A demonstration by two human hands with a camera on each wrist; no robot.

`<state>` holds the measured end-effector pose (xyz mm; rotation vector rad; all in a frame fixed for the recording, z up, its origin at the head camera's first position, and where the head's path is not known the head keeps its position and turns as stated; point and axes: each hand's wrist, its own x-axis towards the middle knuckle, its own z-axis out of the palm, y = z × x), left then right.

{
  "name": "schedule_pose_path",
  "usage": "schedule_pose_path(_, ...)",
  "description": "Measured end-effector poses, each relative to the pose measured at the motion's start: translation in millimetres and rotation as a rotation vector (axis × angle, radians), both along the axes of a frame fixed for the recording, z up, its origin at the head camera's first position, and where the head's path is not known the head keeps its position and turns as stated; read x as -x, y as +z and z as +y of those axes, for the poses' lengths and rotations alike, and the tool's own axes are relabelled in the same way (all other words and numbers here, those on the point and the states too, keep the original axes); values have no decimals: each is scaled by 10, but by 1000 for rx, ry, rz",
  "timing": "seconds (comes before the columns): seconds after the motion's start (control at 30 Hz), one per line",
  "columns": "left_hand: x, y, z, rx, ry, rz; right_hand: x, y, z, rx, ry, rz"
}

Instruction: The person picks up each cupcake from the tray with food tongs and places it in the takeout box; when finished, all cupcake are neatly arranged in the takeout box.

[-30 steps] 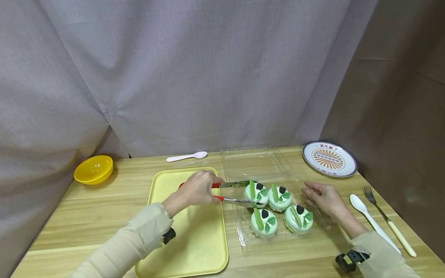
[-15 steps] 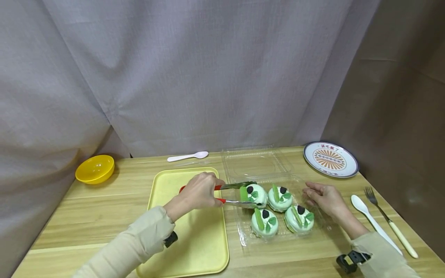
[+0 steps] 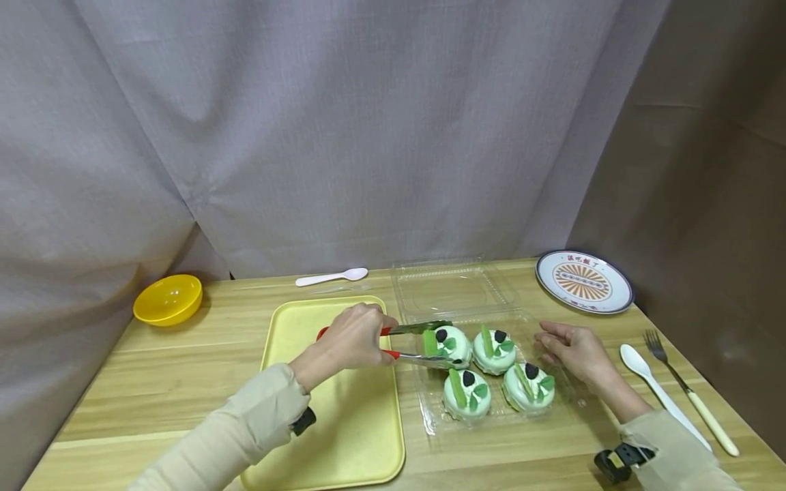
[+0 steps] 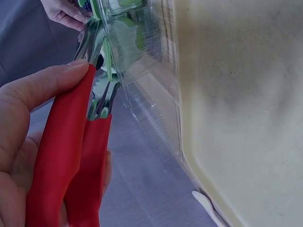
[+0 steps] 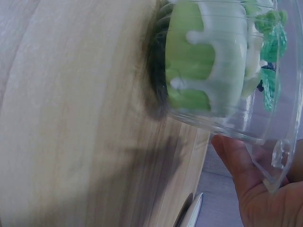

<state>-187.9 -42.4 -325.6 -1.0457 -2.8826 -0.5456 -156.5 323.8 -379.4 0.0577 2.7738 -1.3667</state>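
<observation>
My left hand [image 3: 354, 337] grips tongs [image 3: 424, 359] by their red handles, which also fill the left wrist view [image 4: 59, 142]. The tong arms lie on either side of the back-left green-iced cake [image 3: 456, 346], which is topped with a dark berry and leaves. Other such cakes are a back-right cake [image 3: 495, 354], a front-left cake [image 3: 462, 405] and a front-right cake [image 3: 523, 399]. All sit in a clear plastic box [image 3: 430, 409]. At the box's right edge, my right hand [image 3: 576, 349] holds the rim between thumb and fingers, seen closely in the right wrist view.
Left of the box lies a yellow tray [image 3: 344, 436], under my left forearm. A yellow bowl [image 3: 167, 300] stands far left. Behind are a pale spoon [image 3: 331, 277] and the box's opened lid [image 3: 451, 290]. A patterned plate [image 3: 583, 281], white spoon [image 3: 663, 395] and fork [image 3: 690, 392] lie right.
The back-left cake between the tongs has tipped or turned leftward, its berry and green slice shifting left. The right hand stays at the box's edge. The last half second shows hardly any movement.
</observation>
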Motion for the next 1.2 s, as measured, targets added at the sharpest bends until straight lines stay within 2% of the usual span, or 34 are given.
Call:
schedule_pose_path(0.63, 10, 65, 15, 35, -16, 13, 6, 2, -7, -17, -12, -3)
schedule_pose_path(0.93, 13, 165, 43, 82, -4, 16, 6, 5, -3, -10, -8, -8)
schedule_pose_path(1.2, 34, 157, 67, 77, -16, -48, -10, 10, -16, -5, -8, -8)
